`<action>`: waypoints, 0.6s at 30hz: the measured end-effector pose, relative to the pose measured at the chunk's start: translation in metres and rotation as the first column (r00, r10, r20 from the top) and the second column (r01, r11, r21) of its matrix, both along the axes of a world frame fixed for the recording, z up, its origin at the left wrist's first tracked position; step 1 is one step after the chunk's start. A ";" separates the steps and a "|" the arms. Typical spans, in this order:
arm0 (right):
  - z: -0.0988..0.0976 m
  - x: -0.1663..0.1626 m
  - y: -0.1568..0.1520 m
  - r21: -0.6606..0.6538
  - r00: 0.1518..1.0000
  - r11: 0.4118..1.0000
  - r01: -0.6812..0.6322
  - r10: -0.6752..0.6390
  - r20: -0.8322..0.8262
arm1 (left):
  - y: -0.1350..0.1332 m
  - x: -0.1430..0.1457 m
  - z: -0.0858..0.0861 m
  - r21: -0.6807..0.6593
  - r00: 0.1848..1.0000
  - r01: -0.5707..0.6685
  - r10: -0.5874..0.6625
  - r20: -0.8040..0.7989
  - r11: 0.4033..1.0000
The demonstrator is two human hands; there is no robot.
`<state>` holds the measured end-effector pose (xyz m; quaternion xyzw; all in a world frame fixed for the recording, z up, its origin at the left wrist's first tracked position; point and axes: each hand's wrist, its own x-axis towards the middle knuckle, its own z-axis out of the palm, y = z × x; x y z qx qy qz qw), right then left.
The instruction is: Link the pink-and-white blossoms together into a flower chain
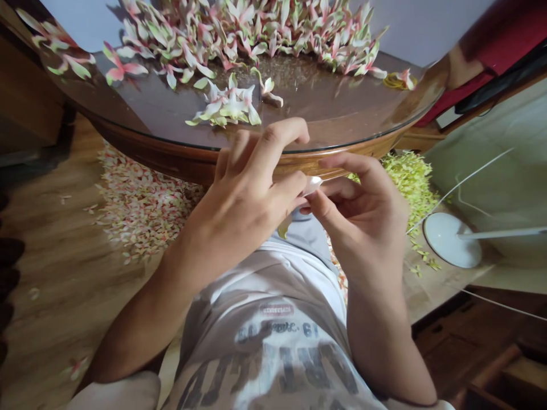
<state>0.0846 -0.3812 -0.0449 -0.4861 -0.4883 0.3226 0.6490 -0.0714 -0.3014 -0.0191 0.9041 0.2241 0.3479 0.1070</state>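
Okay, your left hand (243,188) and right hand (359,219) are both curled, pinching 1 pale leaf (312,185) between them, long axis slanting up rightward (only its end shows).

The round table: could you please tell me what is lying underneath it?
A heap of pinkish leaf bits and a heap of green ones lie on the wooden floor by its edge; the tabletop hides anything further under.
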 end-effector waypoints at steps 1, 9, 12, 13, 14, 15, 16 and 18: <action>0.000 0.000 0.000 0.005 1.000 1.000 0.010 -0.011 0.025 | 0.000 0.000 0.000 0.017 1.000 0.002 -0.002 -0.012 1.000; -0.007 -0.004 0.007 0.124 0.960 0.978 0.168 -0.191 0.204 | -0.010 0.002 -0.022 0.244 0.968 -0.235 0.205 0.142 0.941; -0.014 -0.004 0.012 0.134 0.961 0.971 0.200 -0.221 0.166 | -0.012 0.005 -0.044 0.166 0.895 -0.391 0.331 0.299 0.905; -0.017 -0.004 0.014 0.131 0.965 0.970 0.205 -0.222 0.136 | -0.011 0.007 -0.051 0.124 0.863 -0.425 0.360 0.353 0.897; -0.019 -0.004 0.016 0.126 0.971 0.970 0.207 -0.219 0.097 | -0.010 0.010 -0.058 0.086 0.831 -0.450 0.381 0.406 0.889; -0.021 -0.005 0.018 0.121 0.976 0.971 0.205 -0.213 0.051 | -0.008 0.014 -0.063 0.048 0.796 -0.469 0.398 0.456 0.882; -0.022 -0.007 0.019 0.117 0.979 0.972 0.202 -0.203 0.000 | -0.007 0.018 -0.067 0.013 0.761 -0.483 0.412 0.501 0.876; -0.026 -0.011 0.021 0.120 0.979 0.975 0.189 -0.177 -0.105 | -0.004 0.025 -0.071 -0.050 0.694 -0.499 0.434 0.575 0.865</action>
